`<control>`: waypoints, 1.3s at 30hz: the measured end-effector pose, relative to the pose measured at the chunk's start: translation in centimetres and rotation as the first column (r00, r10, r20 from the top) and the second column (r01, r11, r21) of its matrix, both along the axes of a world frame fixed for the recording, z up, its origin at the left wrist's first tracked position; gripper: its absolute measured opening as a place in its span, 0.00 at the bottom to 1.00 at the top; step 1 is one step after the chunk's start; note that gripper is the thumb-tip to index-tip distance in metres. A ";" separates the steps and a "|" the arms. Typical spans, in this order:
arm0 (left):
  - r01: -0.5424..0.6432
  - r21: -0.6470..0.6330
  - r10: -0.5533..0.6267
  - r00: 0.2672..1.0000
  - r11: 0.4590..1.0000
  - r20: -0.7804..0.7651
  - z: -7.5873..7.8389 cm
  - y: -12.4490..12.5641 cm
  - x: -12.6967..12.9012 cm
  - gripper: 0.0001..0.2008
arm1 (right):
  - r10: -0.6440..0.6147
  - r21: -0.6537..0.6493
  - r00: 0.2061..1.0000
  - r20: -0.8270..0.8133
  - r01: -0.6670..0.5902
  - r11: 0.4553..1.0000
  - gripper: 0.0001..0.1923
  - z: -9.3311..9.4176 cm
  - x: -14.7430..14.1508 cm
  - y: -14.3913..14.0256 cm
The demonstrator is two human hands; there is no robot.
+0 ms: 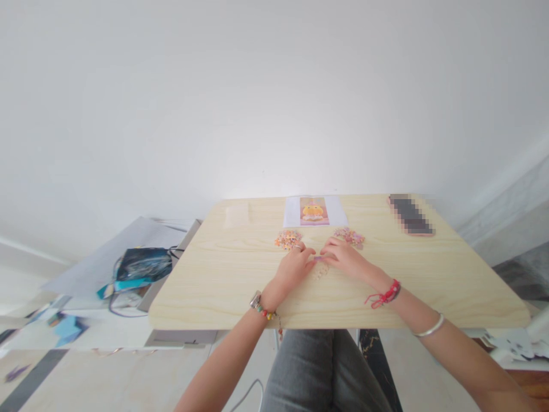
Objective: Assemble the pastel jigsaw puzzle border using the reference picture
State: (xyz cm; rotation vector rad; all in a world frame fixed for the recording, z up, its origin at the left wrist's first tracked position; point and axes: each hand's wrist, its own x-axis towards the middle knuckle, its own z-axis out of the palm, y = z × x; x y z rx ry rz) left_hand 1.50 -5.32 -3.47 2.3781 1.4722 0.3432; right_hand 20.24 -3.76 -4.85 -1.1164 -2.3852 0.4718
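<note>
My left hand (295, 266) and my right hand (346, 256) meet near the middle of the table, fingertips closed around small purple jigsaw puzzle pieces (318, 258). How many pieces are between the fingers cannot be made out. Just below them, a few pale pieces (321, 272) lie on the wood. A pile of orange and mixed puzzle pieces (286, 238) sits beyond my left hand. Behind my right hand is another pile of pinkish pieces (352, 236), partly covered by it. Farther back lies a white sheet (293, 213) with a printed picture (313, 212) of a yellow figure.
A phone (412, 216) lies at the table's back right. Toward the back left rests a clear, pale flat packet (237, 215). The wooden table (206, 286) meets a white wall (274, 103). Bags and a dark pouch (144, 264) are on a lower surface to the left.
</note>
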 end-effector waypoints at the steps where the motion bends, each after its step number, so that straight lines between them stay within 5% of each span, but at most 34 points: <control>1: 0.011 -0.004 -0.011 1.000 1.000 -0.005 0.0 0.0 0.0 0.10 | 0.016 -0.004 1.000 0.007 -0.016 1.000 0.04 0.0 0.0 -0.1; 16: 0.040 0.032 -0.042 0.997 0.999 0.058 -0.6 0.8 0.2 0.07 | -0.008 0.157 0.980 0.198 -0.024 0.987 0.08 -0.9 -0.2 0.2; 23: 0.051 0.072 -0.058 0.993 0.996 0.098 -0.5 1.2 0.5 0.05 | -0.059 0.298 0.985 0.161 0.009 0.955 0.08 -0.2 0.5 -0.1; 32: 0.175 0.131 -0.185 0.981 0.976 0.064 1.9 3.7 5.9 0.08 | -0.208 0.331 0.971 0.114 0.160 0.930 0.07 1.7 5.8 0.2; 39: 0.172 0.110 -0.174 0.985 0.979 0.008 1.8 6.2 9.4 0.10 | -0.261 0.259 0.955 0.144 0.218 0.941 0.11 0.9 8.1 2.5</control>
